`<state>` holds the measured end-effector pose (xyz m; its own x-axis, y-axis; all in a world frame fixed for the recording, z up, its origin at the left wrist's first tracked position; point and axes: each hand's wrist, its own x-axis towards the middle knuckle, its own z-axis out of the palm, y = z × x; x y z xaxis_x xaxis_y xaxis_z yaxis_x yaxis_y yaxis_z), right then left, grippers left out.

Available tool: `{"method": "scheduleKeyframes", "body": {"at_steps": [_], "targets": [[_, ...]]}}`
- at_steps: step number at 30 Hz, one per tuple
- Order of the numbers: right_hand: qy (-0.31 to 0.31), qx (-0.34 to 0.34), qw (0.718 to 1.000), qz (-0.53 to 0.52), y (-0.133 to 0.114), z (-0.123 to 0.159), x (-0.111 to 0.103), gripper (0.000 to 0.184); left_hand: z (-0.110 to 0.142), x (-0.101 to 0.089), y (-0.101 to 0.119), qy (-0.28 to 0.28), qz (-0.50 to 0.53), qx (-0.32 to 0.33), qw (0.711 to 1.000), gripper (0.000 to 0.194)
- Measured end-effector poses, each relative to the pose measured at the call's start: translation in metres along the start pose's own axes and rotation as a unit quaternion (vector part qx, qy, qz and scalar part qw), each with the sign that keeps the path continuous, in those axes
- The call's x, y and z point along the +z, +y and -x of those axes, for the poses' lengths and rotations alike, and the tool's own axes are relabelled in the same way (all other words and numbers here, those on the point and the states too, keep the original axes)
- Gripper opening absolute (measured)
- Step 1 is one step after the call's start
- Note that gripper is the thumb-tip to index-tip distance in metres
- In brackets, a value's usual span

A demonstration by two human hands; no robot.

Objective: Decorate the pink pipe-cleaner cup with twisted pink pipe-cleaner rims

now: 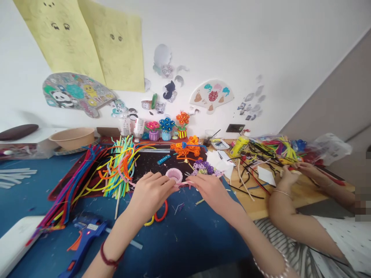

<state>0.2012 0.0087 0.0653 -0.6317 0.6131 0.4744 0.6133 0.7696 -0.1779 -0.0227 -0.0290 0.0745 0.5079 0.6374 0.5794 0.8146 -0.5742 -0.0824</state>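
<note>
My left hand (153, 193) and my right hand (210, 193) are closed, their fingertips close together over the front edge of the dark mat. A short stretch of pink pipe cleaner (183, 183) runs between them, pinched at both sides. Just behind it sits a small round pink pot (174, 174) that looks coiled from pipe cleaner; I cannot tell whether the strand joins it. Purple pipe-cleaner flowers (203, 168) lie beyond my right hand. Red and yellow loops (161, 212) rest on the blue table beside my left hand.
A blue glue gun (88, 233) lies front left near a white case (19, 241). Bundled pipe cleaners (120, 166) spread behind my left hand. Finished flower pots (166, 133) line the wall. At right, a co-worker's hands (290, 175) handle something small beside a pipe-cleaner heap (252, 154).
</note>
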Motion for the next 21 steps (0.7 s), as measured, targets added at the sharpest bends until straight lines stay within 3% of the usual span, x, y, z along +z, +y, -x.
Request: {"method": "scheduleKeyframes", "body": {"at_steps": [3, 6, 10, 14, 18, 21], "targets": [[0.017, -0.036, 0.997, 0.066, -0.001, 0.002, -0.002, 0.033, 0.000, 0.001, 0.003, -0.004, -0.004, 0.014, 1.000, 0.033], [0.026, -0.043, 0.997, 0.065, -0.003, 0.003, -0.002, 0.032, 0.001, 0.003, 0.006, 0.002, -0.028, 0.020, 0.999, 0.036], [0.019, 0.073, 0.995, -0.065, -0.011, 0.005, 0.005, 0.037, 0.003, 0.009, 0.015, 0.039, -0.059, 0.002, 0.998, 0.038], [0.010, 0.197, 0.956, -0.218, -0.018, 0.009, 0.014, 0.041, 0.005, 0.016, 0.019, 0.053, -0.105, -0.027, 0.993, 0.035], [0.025, 0.218, 0.946, -0.239, -0.016, 0.014, 0.017, 0.043, 0.007, 0.018, 0.016, 0.013, -0.124, -0.029, 0.992, 0.029], [0.019, 0.216, 0.950, -0.225, -0.015, 0.016, 0.017, 0.040, 0.006, 0.017, 0.017, 0.026, -0.136, -0.052, 0.989, 0.030]]}}
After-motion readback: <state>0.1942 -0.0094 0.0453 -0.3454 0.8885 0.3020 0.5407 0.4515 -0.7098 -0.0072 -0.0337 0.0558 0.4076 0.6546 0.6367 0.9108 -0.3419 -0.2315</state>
